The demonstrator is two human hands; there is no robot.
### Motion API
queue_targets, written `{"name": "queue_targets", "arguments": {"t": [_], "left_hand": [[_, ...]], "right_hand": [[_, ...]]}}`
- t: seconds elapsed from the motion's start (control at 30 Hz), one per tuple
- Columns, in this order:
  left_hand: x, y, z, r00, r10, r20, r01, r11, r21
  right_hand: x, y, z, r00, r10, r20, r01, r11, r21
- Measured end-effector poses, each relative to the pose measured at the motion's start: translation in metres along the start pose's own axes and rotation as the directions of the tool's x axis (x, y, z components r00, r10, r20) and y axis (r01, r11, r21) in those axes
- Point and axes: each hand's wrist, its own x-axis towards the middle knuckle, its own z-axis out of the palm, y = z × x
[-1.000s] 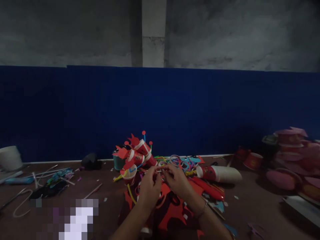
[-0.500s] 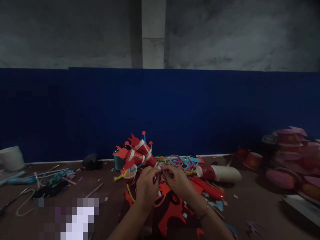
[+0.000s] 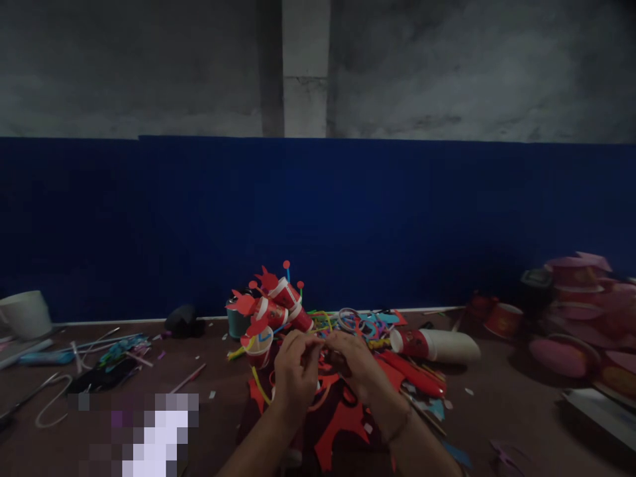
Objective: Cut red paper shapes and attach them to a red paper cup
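My left hand (image 3: 297, 368) and my right hand (image 3: 355, 361) meet over the middle of the table, fingertips pinched close together. Whatever is between them is too small or hidden to name. Beneath them lie cut sheets of red paper (image 3: 330, 434). Just beyond my left hand lean several red and white paper cups (image 3: 272, 311) with red paper shapes and thin coloured stalks fixed on them. A yellow strip (image 3: 259, 384) curves beside my left wrist. Behind my hands is a tangle of coloured strips and rings (image 3: 355, 321).
To the right lie a stack of paper cups (image 3: 454, 346) on its side and a long red object (image 3: 415, 374). Pink cup-like pieces (image 3: 576, 305) pile up farther right. At left are a white mug (image 3: 24, 315) and scattered strips. A blue panel (image 3: 318, 218) stands behind the table.
My right hand has turned so that its back and fingers cover more of the pinch. Both hands stay in nearly the same place.
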Motion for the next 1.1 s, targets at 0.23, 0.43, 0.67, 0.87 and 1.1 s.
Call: {"name": "queue_targets", "arguments": {"t": [0.23, 0.43, 0.67, 0.87, 1.1], "left_hand": [[0.017, 0.002, -0.001, 0.789, -0.604, 0.112, 0.522, 0.564, -0.639], [0.016, -0.003, 0.003, 0.590, -0.734, 0.335, 0.670, 0.215, -0.710], [0.012, -0.002, 0.008, 0.555, -0.717, 0.423, 0.719, 0.158, -0.676], [0.009, 0.011, 0.007, 0.562, -0.719, 0.408, 0.766, 0.265, -0.586], [0.014, 0.012, 0.006, 0.543, -0.785, 0.298, 0.796, 0.368, -0.481]], "right_hand": [[0.020, 0.023, -0.037, 0.954, -0.241, -0.180, 0.018, 0.644, -0.765], [0.022, 0.031, -0.046, 0.967, -0.163, -0.196, -0.093, 0.492, -0.866], [0.015, 0.011, -0.013, 0.988, -0.132, -0.077, 0.124, 0.987, -0.100], [0.006, 0.004, -0.009, 0.864, -0.469, -0.186, 0.371, 0.840, -0.396], [-0.011, -0.001, 0.001, 0.622, -0.782, 0.031, 0.568, 0.424, -0.705]]}}
